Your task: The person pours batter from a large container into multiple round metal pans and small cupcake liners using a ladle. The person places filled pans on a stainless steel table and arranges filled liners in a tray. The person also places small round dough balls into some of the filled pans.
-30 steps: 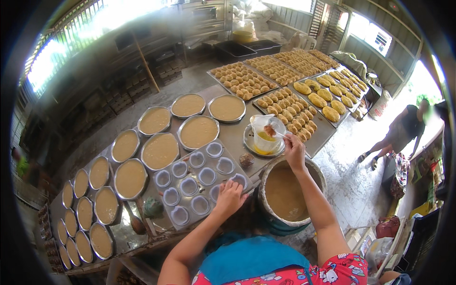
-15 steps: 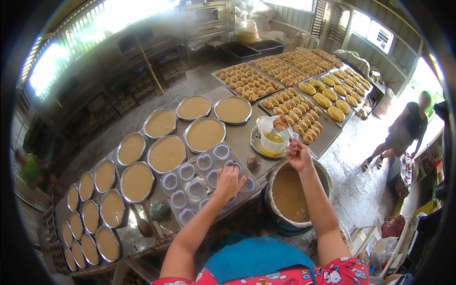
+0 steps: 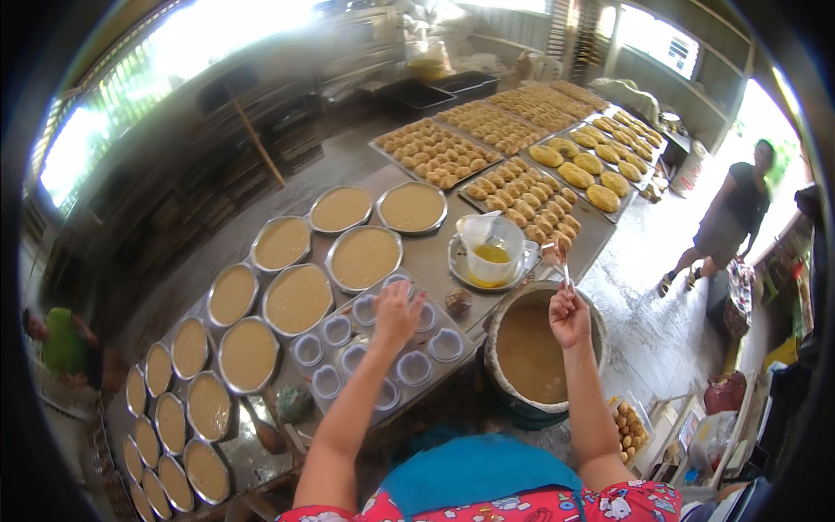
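Lifted away from the jug (image 3: 492, 254) since a second ago, right hand (image 3: 570, 315) now over the pot of batter (image 3: 532, 350), fingers pinched on a thin handle (image 3: 565, 277). Left hand (image 3: 397, 315) spread flat on the cup tray (image 3: 383, 348), steadying it for filling.

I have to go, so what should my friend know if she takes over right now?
Left hand rests open on the metal tray of small clear cups, near its far edge. Right hand grips a thin-handled small ladle, raised above the big round pot of tan batter. A clear plastic jug of yellow liquid stands on a plate behind the pot. Done: the round metal pans already hold batter. Left: the small cups all look empty.
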A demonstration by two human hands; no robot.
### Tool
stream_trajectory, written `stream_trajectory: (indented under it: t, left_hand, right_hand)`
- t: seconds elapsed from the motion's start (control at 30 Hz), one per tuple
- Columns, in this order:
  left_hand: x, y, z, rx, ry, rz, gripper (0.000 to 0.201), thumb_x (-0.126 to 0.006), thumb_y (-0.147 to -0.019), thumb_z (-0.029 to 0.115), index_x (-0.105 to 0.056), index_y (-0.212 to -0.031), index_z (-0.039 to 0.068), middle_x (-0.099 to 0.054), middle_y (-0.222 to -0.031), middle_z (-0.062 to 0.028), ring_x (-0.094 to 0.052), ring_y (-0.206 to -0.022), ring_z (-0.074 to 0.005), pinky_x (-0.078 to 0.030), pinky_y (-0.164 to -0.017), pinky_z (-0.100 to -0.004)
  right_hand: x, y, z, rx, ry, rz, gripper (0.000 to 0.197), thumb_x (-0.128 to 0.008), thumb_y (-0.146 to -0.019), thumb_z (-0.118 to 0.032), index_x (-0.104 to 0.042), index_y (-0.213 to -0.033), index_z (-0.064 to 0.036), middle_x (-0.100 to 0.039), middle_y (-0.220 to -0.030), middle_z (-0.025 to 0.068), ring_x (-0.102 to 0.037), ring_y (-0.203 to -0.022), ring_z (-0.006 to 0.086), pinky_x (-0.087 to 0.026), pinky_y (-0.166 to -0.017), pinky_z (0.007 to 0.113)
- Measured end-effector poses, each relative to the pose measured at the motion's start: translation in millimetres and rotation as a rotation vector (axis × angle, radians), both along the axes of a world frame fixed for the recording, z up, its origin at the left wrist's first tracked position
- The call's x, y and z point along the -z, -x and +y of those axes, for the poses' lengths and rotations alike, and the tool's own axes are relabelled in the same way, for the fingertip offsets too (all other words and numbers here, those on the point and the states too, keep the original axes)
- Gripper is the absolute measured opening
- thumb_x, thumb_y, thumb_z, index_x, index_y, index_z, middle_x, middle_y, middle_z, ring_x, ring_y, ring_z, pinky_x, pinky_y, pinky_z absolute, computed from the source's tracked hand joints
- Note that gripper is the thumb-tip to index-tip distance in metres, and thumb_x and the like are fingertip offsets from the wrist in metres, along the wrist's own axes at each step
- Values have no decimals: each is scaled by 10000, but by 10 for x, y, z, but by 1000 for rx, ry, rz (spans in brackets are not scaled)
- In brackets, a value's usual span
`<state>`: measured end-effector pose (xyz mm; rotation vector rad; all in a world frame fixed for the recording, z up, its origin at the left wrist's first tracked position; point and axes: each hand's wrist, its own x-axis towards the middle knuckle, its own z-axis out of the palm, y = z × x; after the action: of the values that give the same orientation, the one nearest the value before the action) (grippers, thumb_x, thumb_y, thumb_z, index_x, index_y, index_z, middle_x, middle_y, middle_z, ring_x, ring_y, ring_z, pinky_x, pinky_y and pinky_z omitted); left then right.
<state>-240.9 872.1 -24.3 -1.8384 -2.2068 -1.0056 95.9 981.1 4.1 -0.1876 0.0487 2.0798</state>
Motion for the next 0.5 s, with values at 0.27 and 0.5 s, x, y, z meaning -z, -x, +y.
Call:
stream_trajectory:
  t: [0.27,0.5]
  left_hand:
    - [136,131,363,-3,307,181,433,-458,-915,440,-633,-930,44,-618,-975,-107,-546,-996,-292,-364,-860,-459]
    - [10,13,468,32,326,219,456,-441,-932,425,-643,-915,17,-612,-965,-137,-544,-984,-306,-359,-862,-457]
  right_hand:
    - [489,-397,-373,144,271,-145,149,-522,-934,-149,-506,-882,-10,-436,-614,-16,-365,-516,68,-301,-457,191]
    - [851,-608,-703,196,351,-213,216,-465,-968,-185,-484,-807,-42,-489,-644,20,-425,-543,116,-367,-510,242]
